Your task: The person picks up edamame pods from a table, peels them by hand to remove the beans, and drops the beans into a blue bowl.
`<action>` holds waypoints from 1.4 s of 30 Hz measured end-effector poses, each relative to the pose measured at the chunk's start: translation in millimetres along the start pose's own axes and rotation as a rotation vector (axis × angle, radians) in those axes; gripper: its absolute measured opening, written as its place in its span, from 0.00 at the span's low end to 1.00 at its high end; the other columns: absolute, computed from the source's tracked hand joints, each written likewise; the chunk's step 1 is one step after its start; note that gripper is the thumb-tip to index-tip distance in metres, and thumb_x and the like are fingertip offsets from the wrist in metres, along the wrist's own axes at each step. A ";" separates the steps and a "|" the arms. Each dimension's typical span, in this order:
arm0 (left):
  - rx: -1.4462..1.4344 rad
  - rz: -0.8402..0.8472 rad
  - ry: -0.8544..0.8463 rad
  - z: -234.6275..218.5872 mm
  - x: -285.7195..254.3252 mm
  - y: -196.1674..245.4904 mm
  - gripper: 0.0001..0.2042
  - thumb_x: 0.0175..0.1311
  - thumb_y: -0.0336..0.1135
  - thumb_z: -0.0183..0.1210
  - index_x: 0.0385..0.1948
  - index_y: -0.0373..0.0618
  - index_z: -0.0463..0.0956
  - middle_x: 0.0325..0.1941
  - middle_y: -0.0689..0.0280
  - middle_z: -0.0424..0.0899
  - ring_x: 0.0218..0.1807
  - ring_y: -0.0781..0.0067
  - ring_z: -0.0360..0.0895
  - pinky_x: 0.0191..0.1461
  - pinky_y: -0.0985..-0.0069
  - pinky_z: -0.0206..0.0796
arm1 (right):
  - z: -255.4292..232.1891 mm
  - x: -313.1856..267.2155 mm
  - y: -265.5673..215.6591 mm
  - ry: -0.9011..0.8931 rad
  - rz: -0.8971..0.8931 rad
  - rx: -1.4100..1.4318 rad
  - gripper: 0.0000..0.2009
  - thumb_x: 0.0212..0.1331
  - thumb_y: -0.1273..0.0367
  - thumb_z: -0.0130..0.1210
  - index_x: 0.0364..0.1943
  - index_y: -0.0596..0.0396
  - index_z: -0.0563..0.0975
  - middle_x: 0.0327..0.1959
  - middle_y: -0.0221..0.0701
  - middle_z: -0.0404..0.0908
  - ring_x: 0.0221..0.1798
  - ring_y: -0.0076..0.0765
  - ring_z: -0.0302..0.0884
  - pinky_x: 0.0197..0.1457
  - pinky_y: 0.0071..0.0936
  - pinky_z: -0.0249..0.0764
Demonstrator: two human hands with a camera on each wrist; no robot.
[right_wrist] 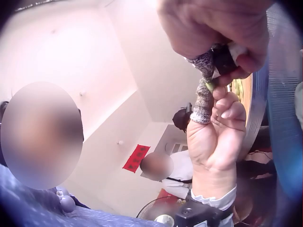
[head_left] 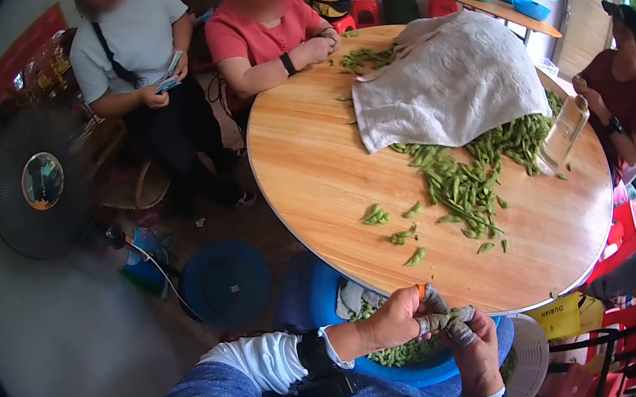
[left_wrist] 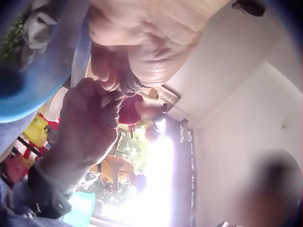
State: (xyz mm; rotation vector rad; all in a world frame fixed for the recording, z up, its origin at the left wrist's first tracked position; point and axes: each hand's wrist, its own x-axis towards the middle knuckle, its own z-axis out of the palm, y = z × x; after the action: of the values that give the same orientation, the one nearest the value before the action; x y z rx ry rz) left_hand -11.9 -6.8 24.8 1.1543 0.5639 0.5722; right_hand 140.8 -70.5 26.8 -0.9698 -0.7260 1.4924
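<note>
My left hand and right hand meet over a blue basin at the round table's near edge. Both pinch a small green pod, which shows between the fingertips in the right wrist view. Knitted covers wrap several fingers and thumbs. Shelled green beans lie in the basin below, beside a grey cloth. In the left wrist view, my left hand and right hand hide the pod.
On the wooden table, a white towel partly covers piled pods; a clear container tilts at their right. People are around the table. A white basket stands right of the basin, a fan far left.
</note>
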 end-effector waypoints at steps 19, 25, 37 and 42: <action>0.728 0.470 0.089 5.7 -9.2 -1.2 0.19 0.44 0.27 0.55 0.43 0.41 0.68 0.38 0.55 0.75 0.41 0.54 0.73 0.42 0.68 0.66 | -1.6 -5.1 12.2 -0.068 -0.140 0.022 0.11 0.52 0.71 0.53 0.39 0.62 0.71 0.36 0.28 0.76 0.39 0.21 0.70 0.44 0.19 0.66; 1.288 0.703 0.123 4.0 -12.7 14.9 0.25 0.34 0.25 0.55 0.44 0.40 0.67 0.32 0.58 0.74 0.33 0.57 0.73 0.35 0.69 0.67 | -0.9 -7.9 -0.1 -0.103 -0.030 0.064 0.11 0.52 0.73 0.52 0.40 0.62 0.71 0.37 0.28 0.76 0.39 0.21 0.70 0.45 0.19 0.66; 0.497 0.278 0.179 8.9 -13.3 0.6 0.16 0.44 0.27 0.54 0.39 0.38 0.69 0.31 0.54 0.76 0.35 0.54 0.74 0.37 0.70 0.66 | 4.0 -7.9 13.0 -0.135 -0.153 0.040 0.13 0.53 0.72 0.52 0.43 0.62 0.70 0.40 0.30 0.75 0.41 0.22 0.70 0.47 0.20 0.66; 0.702 0.295 0.117 2.1 -15.5 2.1 0.14 0.46 0.28 0.52 0.37 0.37 0.69 0.28 0.52 0.76 0.33 0.53 0.75 0.34 0.70 0.66 | -0.7 -10.0 10.6 -0.128 -0.106 -0.082 0.12 0.53 0.74 0.51 0.42 0.64 0.70 0.40 0.30 0.74 0.42 0.22 0.70 0.47 0.20 0.65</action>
State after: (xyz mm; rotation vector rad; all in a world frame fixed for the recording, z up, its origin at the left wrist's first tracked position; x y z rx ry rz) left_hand -22.1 -18.1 29.2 1.8976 0.7286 0.7218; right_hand 136.4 -82.1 18.9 -0.8890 -0.9228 1.4509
